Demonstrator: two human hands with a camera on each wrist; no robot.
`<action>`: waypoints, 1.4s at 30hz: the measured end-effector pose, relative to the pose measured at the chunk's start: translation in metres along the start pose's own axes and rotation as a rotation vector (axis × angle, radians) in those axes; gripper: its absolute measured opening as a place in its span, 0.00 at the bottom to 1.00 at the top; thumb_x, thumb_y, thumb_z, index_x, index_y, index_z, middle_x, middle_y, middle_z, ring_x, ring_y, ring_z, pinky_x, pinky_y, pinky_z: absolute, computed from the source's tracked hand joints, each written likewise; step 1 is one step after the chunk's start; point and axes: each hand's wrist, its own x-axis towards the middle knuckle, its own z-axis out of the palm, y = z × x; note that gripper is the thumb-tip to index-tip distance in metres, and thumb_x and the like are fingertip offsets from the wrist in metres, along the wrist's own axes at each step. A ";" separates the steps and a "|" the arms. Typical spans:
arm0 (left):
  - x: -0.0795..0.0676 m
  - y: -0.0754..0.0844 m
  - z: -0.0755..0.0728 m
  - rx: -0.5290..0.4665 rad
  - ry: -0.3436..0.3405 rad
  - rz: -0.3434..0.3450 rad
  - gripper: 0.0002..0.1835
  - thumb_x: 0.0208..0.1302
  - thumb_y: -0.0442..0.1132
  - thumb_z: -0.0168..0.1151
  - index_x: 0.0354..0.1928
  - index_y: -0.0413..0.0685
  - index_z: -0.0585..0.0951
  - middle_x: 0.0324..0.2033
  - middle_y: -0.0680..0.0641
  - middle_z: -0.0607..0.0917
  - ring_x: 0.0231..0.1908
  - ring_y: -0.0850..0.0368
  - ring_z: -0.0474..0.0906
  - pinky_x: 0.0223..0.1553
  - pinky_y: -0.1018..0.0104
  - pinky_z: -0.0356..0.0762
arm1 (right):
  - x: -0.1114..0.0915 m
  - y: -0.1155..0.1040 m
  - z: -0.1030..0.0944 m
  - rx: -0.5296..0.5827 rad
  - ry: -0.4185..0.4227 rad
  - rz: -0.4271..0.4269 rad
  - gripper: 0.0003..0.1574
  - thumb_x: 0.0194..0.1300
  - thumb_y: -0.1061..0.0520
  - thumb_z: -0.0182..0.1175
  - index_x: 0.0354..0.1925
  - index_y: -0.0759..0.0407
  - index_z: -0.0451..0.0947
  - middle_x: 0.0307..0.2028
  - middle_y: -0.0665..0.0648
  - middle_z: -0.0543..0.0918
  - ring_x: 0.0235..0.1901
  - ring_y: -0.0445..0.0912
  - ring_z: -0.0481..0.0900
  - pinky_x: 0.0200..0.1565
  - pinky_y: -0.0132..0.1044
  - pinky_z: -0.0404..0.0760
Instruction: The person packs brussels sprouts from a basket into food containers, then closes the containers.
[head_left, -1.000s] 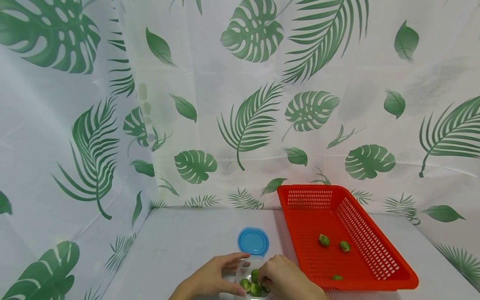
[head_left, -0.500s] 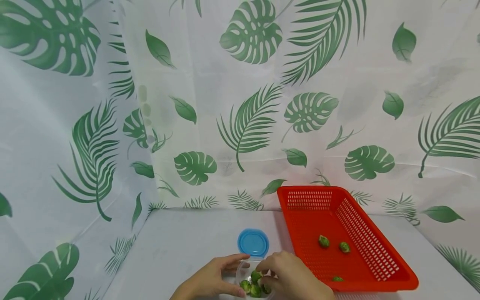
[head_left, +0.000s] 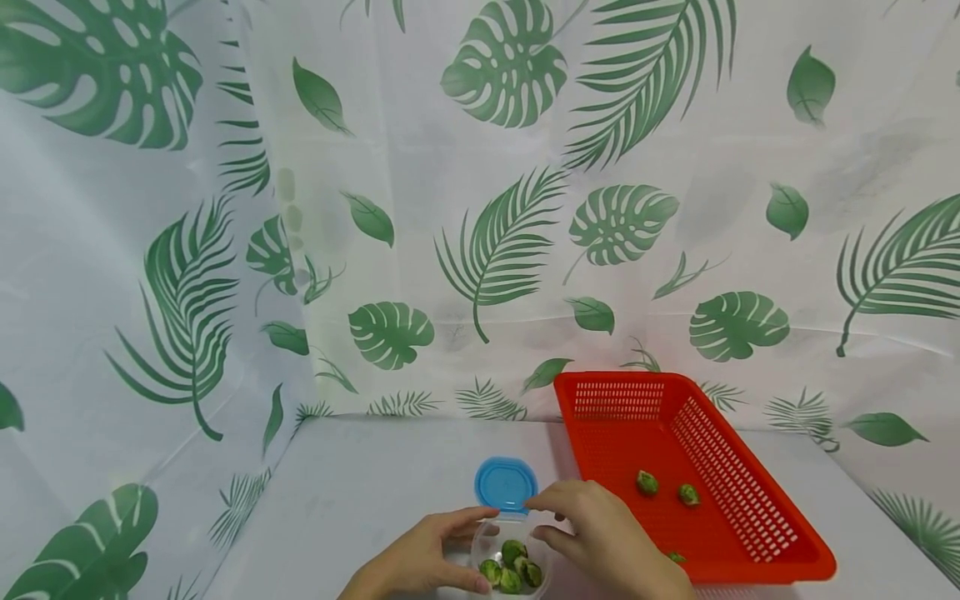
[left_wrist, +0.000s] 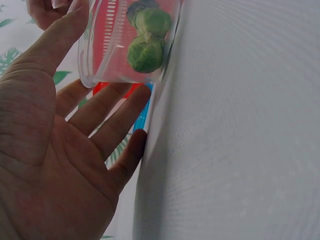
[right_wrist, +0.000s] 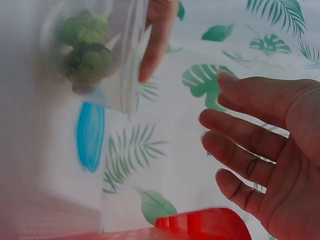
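Note:
A small clear plastic container (head_left: 486,542) stands on the table with several Brussels sprouts (head_left: 513,552) inside. My left hand (head_left: 423,554) holds it from the left, thumb at the near side and fingers at the far side. The left wrist view shows the fingers (left_wrist: 107,110) fairly straight along the container's wall. My right hand (head_left: 600,533) hovers just right of the container, thumb and fingers spread, nothing between them. Beyond the container, at its far rim, lies a blue lid (head_left: 506,483), its underside up.
A red perforated basket (head_left: 622,450) stands to the right, its near left corner partly behind my right forearm. Three Brussels sprouts (head_left: 688,494) lie in it, one near the front wall. Leaf-patterned sheets (head_left: 405,250) hang behind and to the left of the table (head_left: 360,467).
My right hand has let go of a Brussels sprout in the container, drawn back up and right, and spread its fingers. The left hand has stayed put on the container.

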 end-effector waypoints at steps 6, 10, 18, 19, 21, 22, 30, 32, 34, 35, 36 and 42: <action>0.001 0.000 0.001 0.003 0.011 -0.011 0.40 0.65 0.46 0.75 0.77 0.61 0.69 0.66 0.47 0.83 0.65 0.56 0.80 0.63 0.57 0.80 | -0.004 0.005 -0.012 -0.013 0.088 0.033 0.19 0.63 0.46 0.75 0.53 0.41 0.89 0.43 0.37 0.88 0.38 0.34 0.81 0.41 0.29 0.85; 0.001 0.000 0.000 0.013 0.016 -0.019 0.40 0.64 0.47 0.76 0.77 0.63 0.70 0.66 0.49 0.83 0.65 0.57 0.80 0.63 0.55 0.80 | -0.006 0.009 -0.019 -0.029 0.112 0.098 0.21 0.62 0.43 0.75 0.54 0.38 0.88 0.44 0.37 0.87 0.40 0.36 0.81 0.41 0.30 0.85; -0.001 -0.002 -0.001 -0.007 -0.001 0.010 0.41 0.65 0.45 0.75 0.78 0.60 0.68 0.67 0.47 0.82 0.66 0.55 0.79 0.63 0.66 0.78 | -0.010 0.016 -0.026 -0.028 0.189 0.190 0.25 0.58 0.42 0.78 0.55 0.36 0.87 0.49 0.38 0.88 0.49 0.42 0.86 0.47 0.40 0.89; -0.001 -0.002 -0.001 -0.007 -0.002 0.010 0.41 0.65 0.45 0.75 0.78 0.60 0.68 0.67 0.47 0.82 0.66 0.56 0.79 0.62 0.67 0.78 | -0.010 0.017 -0.026 -0.020 0.193 0.193 0.25 0.58 0.43 0.78 0.54 0.37 0.87 0.49 0.39 0.88 0.49 0.42 0.86 0.47 0.41 0.89; -0.001 -0.002 -0.001 -0.005 -0.003 0.012 0.41 0.65 0.45 0.75 0.78 0.60 0.69 0.67 0.47 0.82 0.67 0.56 0.79 0.62 0.68 0.78 | -0.010 0.018 -0.028 -0.013 0.201 0.201 0.24 0.58 0.43 0.78 0.54 0.37 0.87 0.49 0.39 0.88 0.49 0.43 0.86 0.47 0.40 0.89; -0.001 -0.002 -0.002 -0.002 -0.002 0.013 0.41 0.65 0.45 0.75 0.78 0.60 0.69 0.67 0.47 0.82 0.66 0.56 0.79 0.62 0.68 0.78 | -0.011 0.019 -0.029 -0.015 0.206 0.205 0.24 0.58 0.44 0.78 0.54 0.37 0.87 0.49 0.40 0.88 0.49 0.43 0.86 0.46 0.41 0.89; 0.002 -0.003 -0.003 0.005 -0.025 0.028 0.41 0.66 0.46 0.74 0.79 0.60 0.67 0.68 0.49 0.81 0.67 0.58 0.78 0.62 0.70 0.77 | -0.016 0.026 -0.039 0.003 0.235 0.210 0.23 0.60 0.47 0.77 0.54 0.38 0.87 0.49 0.43 0.89 0.47 0.42 0.85 0.42 0.36 0.88; 0.002 -0.002 -0.003 0.009 -0.024 0.031 0.41 0.66 0.46 0.74 0.79 0.59 0.67 0.68 0.48 0.81 0.67 0.57 0.78 0.62 0.70 0.77 | -0.018 0.027 -0.041 -0.005 0.248 0.208 0.22 0.61 0.48 0.77 0.54 0.40 0.87 0.49 0.43 0.89 0.45 0.40 0.84 0.41 0.33 0.87; 0.002 -0.002 -0.003 0.015 -0.018 0.028 0.41 0.65 0.46 0.75 0.78 0.59 0.68 0.67 0.48 0.81 0.67 0.57 0.79 0.62 0.69 0.77 | -0.019 0.027 -0.044 -0.019 0.260 0.205 0.22 0.61 0.49 0.77 0.54 0.41 0.87 0.47 0.44 0.90 0.42 0.39 0.83 0.39 0.30 0.85; 0.001 -0.001 -0.003 0.020 -0.014 0.025 0.41 0.65 0.46 0.75 0.78 0.59 0.68 0.67 0.48 0.82 0.66 0.57 0.79 0.62 0.68 0.78 | -0.019 0.027 -0.045 -0.024 0.265 0.202 0.22 0.61 0.50 0.77 0.54 0.42 0.87 0.47 0.44 0.90 0.41 0.39 0.82 0.39 0.30 0.84; 0.001 -0.001 -0.003 0.024 -0.010 0.021 0.41 0.65 0.46 0.75 0.78 0.60 0.68 0.67 0.48 0.82 0.66 0.58 0.79 0.62 0.68 0.78 | -0.019 0.028 -0.047 -0.031 0.269 0.200 0.21 0.61 0.51 0.77 0.53 0.43 0.88 0.46 0.44 0.90 0.40 0.39 0.82 0.38 0.30 0.84; 0.002 -0.002 -0.002 0.024 -0.009 0.027 0.41 0.65 0.46 0.75 0.78 0.59 0.68 0.67 0.48 0.82 0.66 0.58 0.79 0.62 0.69 0.77 | -0.020 0.030 -0.058 -0.097 0.275 0.180 0.23 0.61 0.48 0.77 0.54 0.44 0.87 0.48 0.46 0.89 0.43 0.43 0.83 0.38 0.35 0.87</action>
